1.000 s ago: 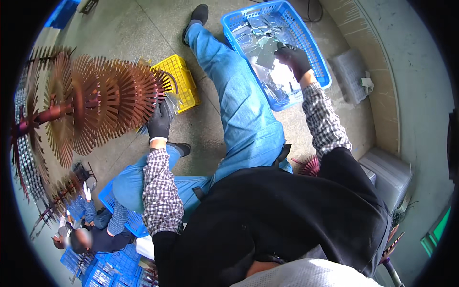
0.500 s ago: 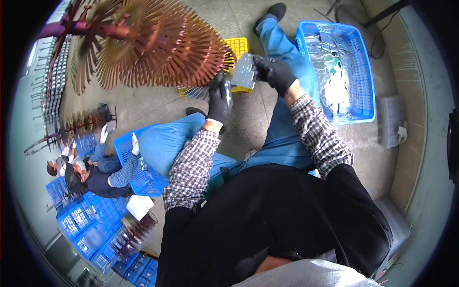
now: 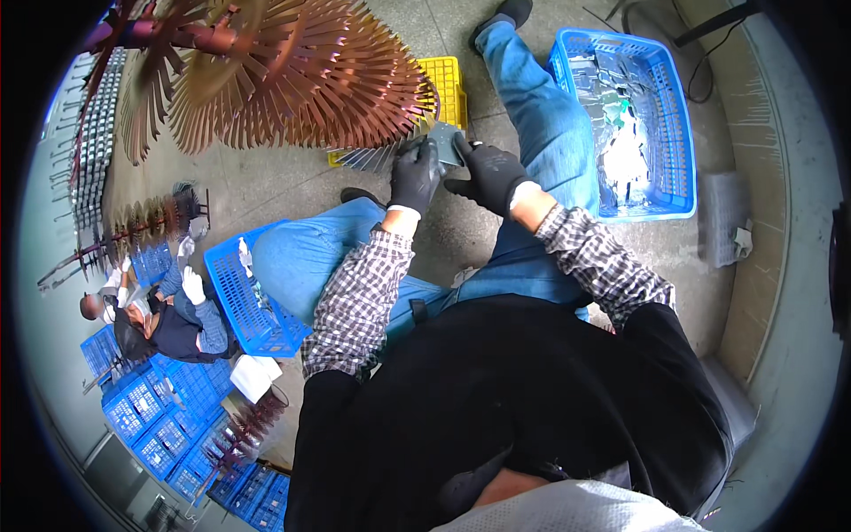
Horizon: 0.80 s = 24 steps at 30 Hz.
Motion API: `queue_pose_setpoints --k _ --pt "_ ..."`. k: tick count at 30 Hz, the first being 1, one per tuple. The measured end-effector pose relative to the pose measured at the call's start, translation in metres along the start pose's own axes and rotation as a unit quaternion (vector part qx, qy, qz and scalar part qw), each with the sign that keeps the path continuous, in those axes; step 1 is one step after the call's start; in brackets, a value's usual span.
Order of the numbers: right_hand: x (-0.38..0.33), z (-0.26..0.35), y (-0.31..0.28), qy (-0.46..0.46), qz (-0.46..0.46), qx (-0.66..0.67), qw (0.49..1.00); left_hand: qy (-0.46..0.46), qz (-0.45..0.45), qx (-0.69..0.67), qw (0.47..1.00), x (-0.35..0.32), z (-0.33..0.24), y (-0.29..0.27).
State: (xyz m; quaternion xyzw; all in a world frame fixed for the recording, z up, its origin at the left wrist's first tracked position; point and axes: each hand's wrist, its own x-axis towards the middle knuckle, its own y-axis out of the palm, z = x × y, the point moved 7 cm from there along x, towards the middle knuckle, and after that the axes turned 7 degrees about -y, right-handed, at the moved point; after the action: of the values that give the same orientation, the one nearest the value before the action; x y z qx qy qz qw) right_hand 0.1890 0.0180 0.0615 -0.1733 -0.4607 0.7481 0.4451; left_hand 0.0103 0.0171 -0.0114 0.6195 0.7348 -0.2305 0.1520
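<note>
My left hand and my right hand, both in black gloves, meet on a flat grey plate held between them. The plate sits at the tips of a large copper-coloured rack of radiating prongs, where other grey plates hang in a row. A blue crate on the floor to my right holds several shiny grey plates. My legs in blue trousers stretch out ahead.
A yellow crate lies behind the rack. Another blue crate sits by my left knee. At the left a seated person in white gloves works near stacked blue crates and more racks.
My right hand came away from the blue crate on the right carrying a plate and joined my left hand at the rack. The view swung left toward the rack.
</note>
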Motion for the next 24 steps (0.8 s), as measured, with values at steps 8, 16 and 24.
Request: queue_pose_setpoints --k 8,16,24 --pt "0.016 -0.014 0.017 0.106 0.055 -0.133 0.984 0.096 0.031 0.121 0.988 0.002 -0.009 0.028" --pt "0.027 -0.063 0.065 0.103 0.05 0.019 0.993 0.205 -0.026 0.209 0.956 -0.005 -0.039 0.02" --pt "0.045 -0.158 0.152 0.325 0.195 0.31 0.872 0.326 -0.103 0.329 0.88 -0.018 -0.052 0.012"
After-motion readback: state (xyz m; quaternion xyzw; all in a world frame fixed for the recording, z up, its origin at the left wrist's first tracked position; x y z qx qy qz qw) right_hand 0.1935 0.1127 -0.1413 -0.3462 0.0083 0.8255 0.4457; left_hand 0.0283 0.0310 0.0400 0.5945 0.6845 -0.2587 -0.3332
